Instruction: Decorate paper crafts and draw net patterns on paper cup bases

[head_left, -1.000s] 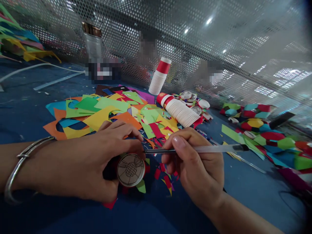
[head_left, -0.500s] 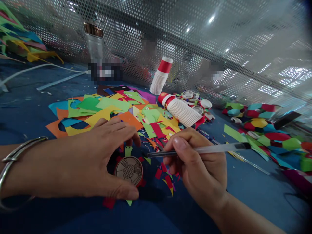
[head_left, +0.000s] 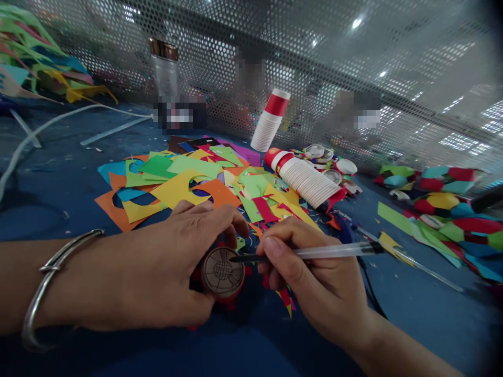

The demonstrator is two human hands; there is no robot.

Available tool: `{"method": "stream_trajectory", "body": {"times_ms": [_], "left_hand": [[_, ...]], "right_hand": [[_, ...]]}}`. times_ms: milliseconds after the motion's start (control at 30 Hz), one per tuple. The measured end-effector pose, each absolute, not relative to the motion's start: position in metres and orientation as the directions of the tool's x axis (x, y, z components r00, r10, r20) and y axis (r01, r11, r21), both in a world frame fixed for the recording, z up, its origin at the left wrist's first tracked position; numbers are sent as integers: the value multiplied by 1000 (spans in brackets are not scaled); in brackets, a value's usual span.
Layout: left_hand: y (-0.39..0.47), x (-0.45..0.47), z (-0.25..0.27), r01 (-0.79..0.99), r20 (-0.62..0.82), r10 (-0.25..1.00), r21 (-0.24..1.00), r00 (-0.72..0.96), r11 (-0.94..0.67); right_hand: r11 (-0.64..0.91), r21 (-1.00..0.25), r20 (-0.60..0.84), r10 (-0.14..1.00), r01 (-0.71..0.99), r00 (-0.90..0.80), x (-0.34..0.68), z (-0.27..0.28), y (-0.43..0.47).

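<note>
A cut-down paper cup (head_left: 223, 273) lies bottom up on the blue table, a grid and rays drawn in dark lines on its round base. Red bits show around its edge, with a small green paper piece (head_left: 240, 243) at the far side. My left hand (head_left: 184, 262) curls round the cup from the left, thumb at the near rim and fingertips at the far side; a silver bangle circles the wrist. A pen (head_left: 334, 251) is pinched in my right hand (head_left: 310, 277). Its dark tip is over the base's right part; whether it touches I cannot tell.
Coloured paper offcuts (head_left: 184, 175) are heaped beyond my hands. White-and-red paper cups stand in a stack (head_left: 268, 125), and another stack (head_left: 308, 180) lies on its side. A bottle (head_left: 165, 73) stands by the perforated metal screen (head_left: 220, 68). Colourful paper pieces (head_left: 444, 204) lie right.
My left hand has closed in around the cut-down cup, its thumb now at the rim. The pen tip has moved left over the base. The whole view has shifted slightly.
</note>
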State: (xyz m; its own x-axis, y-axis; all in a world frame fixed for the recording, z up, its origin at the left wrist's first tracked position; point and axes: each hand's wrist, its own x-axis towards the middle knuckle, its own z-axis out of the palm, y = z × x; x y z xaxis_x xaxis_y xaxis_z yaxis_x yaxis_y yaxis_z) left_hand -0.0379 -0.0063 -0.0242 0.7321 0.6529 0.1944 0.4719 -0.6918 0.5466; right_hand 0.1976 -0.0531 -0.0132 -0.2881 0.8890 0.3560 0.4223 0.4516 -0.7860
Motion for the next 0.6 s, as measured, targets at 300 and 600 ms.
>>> {"method": "stream_trajectory", "body": {"times_ms": [300,600], "left_hand": [[-4,-34,-18,517,44,670,599,741,-611],[-4,-32,-16,473,86,661,630,745,-616]], "right_hand": [[487,-720,347,870,494,-350,194,-13,-50],[505,-688,355,861,521,-366,195,-11,-50]]}}
